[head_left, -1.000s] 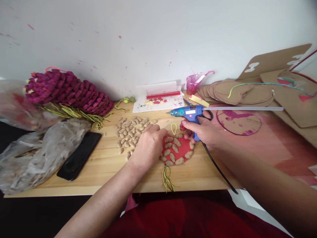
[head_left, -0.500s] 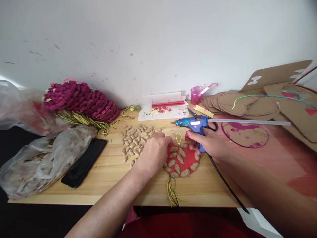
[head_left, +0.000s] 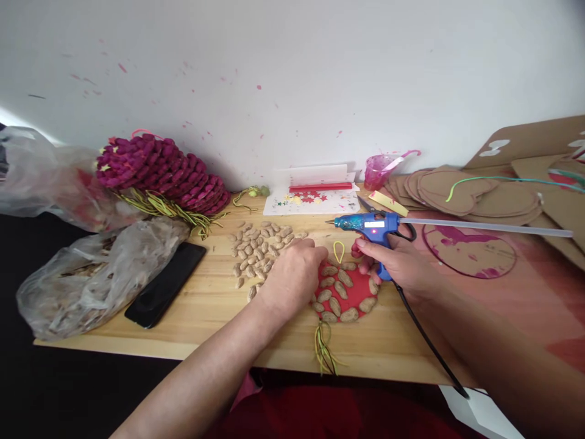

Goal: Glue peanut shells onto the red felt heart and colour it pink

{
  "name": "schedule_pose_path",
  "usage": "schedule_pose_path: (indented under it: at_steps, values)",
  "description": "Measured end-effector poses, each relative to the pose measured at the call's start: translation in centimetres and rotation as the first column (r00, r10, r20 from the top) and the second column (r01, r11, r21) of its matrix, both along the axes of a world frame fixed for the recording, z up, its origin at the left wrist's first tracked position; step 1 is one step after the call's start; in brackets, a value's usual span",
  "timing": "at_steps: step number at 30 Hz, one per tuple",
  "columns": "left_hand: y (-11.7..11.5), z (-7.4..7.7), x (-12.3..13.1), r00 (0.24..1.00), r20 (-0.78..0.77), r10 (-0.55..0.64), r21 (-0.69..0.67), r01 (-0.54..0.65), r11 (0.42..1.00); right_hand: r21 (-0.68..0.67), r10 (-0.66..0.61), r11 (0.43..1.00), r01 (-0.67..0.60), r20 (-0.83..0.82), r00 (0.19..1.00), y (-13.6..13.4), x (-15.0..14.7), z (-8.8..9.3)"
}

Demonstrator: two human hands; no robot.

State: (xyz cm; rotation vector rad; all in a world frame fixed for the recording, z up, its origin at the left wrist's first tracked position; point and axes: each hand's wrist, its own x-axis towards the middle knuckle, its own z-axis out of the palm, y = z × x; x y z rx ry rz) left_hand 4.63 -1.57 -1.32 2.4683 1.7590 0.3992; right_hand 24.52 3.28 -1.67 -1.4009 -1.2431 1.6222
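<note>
A: So, what stage does this look like?

B: Sticking peanuts down, I'd say. The red disc (head_left: 359, 289) lies flat on the counter (head_left: 205, 305) just below the centre of the frame. Glued peanuts (head_left: 350, 314) ring its rim, a few sit inside, and bare red shows between them.

A: And the hands?

B: The left hand (head_left: 292, 274) lies palm down over the disc's left edge, fingers curled onto it. Their tips are hidden, so I cannot tell whether they pinch a peanut or only press. The right hand (head_left: 397, 265) is wrapped closed round the handle of the blue glue gun (head_left: 372, 224) at the disc's right. The nozzle points left past the disc's upper edge without touching it, and the lamp is lit.

A: Supplies?

B: Loose peanuts (head_left: 256, 244) lie heaped just left of the left hand. A clear glue stick (head_left: 479, 227) juts from the gun's back toward the right edge, and the black cord (head_left: 429, 347) trails to the lower right.

A: What would the next move call for?

B: By my judgement, tipping the nozzle down onto a bare red patch, then seating a peanut before the glue cools.
</note>
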Motion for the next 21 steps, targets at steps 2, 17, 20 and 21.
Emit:
schedule_pose_path:
  at_steps: [2,17,20,21]
  values:
    - [0.06,-0.05,-0.01,1.0,0.006,0.001,0.001,-0.001,1.0,-0.002,0.006,1.0,-0.006,0.009,1.0,0.1,0.09,-0.17]
    - [0.02,-0.11,-0.14,0.999,0.037,0.006,-0.005,-0.005,1.0,-0.015,-0.033,0.999,0.034,0.022,0.999,0.12,-0.03,-0.26]
    - [0.01,-0.05,-0.08,0.999,0.038,0.006,-0.005,-0.006,1.0,0.016,-0.036,0.999,0.036,0.017,0.999,-0.06,-0.07,-0.17]
    - [0.0,-0.01,-0.05,0.999,0.042,0.005,-0.009,-0.005,1.0,0.033,-0.04,0.999,0.039,0.012,0.999,-0.13,-0.08,-0.15]
